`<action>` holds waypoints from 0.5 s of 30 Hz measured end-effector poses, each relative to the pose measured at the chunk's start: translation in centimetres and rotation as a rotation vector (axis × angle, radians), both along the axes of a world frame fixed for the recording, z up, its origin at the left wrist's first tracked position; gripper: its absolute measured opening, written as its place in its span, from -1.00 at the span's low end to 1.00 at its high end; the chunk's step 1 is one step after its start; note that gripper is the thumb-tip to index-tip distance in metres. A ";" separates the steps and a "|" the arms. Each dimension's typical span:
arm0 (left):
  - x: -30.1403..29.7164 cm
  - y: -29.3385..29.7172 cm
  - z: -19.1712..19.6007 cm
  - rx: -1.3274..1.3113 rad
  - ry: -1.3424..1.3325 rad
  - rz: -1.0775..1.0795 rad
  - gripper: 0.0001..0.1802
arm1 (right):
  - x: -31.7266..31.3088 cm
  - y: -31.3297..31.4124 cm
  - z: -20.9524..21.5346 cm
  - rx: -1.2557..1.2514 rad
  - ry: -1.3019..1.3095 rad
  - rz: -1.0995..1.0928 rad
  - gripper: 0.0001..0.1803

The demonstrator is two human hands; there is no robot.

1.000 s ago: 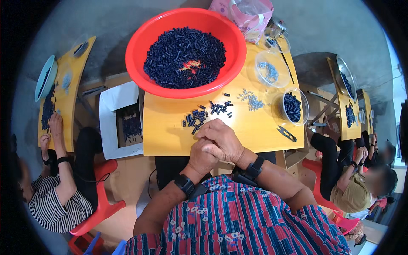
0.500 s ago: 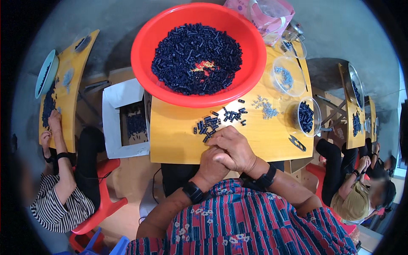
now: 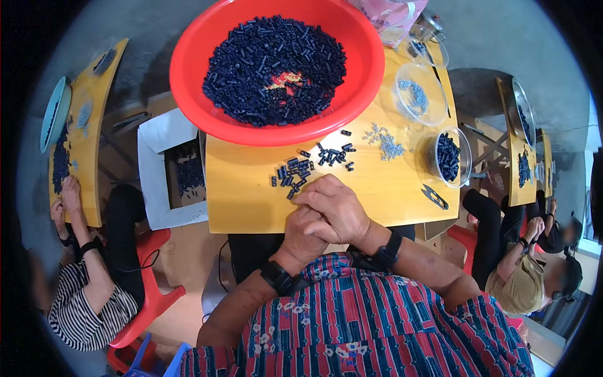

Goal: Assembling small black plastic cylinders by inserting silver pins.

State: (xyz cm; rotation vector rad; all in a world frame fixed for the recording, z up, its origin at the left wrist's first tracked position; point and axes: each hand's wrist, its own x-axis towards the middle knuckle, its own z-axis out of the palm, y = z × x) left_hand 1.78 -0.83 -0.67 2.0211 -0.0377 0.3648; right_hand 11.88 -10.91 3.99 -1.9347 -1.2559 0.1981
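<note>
Head view: I saw short dark tubes (image 3: 293,163), axes mixed, just ahead-left of the nearer right hand (image 3: 338,210); it and the left hand (image 3: 301,235) were curled, contents I couldn't tell.

The big, round plastic tub (image 3: 186,81) is bright red. The flat table (image 3: 242,207) is yellow. The small, tube-shaped pieces (image 3: 294,169) are dark blue, almost black. The tiny bits (image 3: 390,148) look pale silvery. The cloth shirt (image 3: 389,314) has pink and blue stripes with whitish flowers.
</note>
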 end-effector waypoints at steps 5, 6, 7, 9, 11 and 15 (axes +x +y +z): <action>0.7 0.5 1.2 0.237 -0.100 -0.009 -0.73 | 0.3 0.1 0.3 -0.050 -0.030 0.016 -0.28; 0.9 0.4 0.6 0.194 -0.113 0.046 -0.72 | 0.4 0.3 0.2 -0.049 -0.029 0.018 -0.29; 0.9 0.4 0.2 0.193 -0.114 0.044 -0.72 | 0.5 0.2 0.1 -0.049 -0.029 0.016 -0.29; 1.0 0.4 -0.1 0.245 -0.143 0.075 -0.74 | 0.6 0.1 -0.5 -0.001 -0.035 0.048 -0.29; 1.2 0.5 0.1 0.227 -0.152 0.102 -0.78 | 0.8 0.3 -0.8 0.061 -0.046 0.043 -0.48; 1.6 0.4 0.3 0.189 -0.111 0.089 -0.83 | 1.3 0.0 -0.6 0.018 0.010 0.060 -0.51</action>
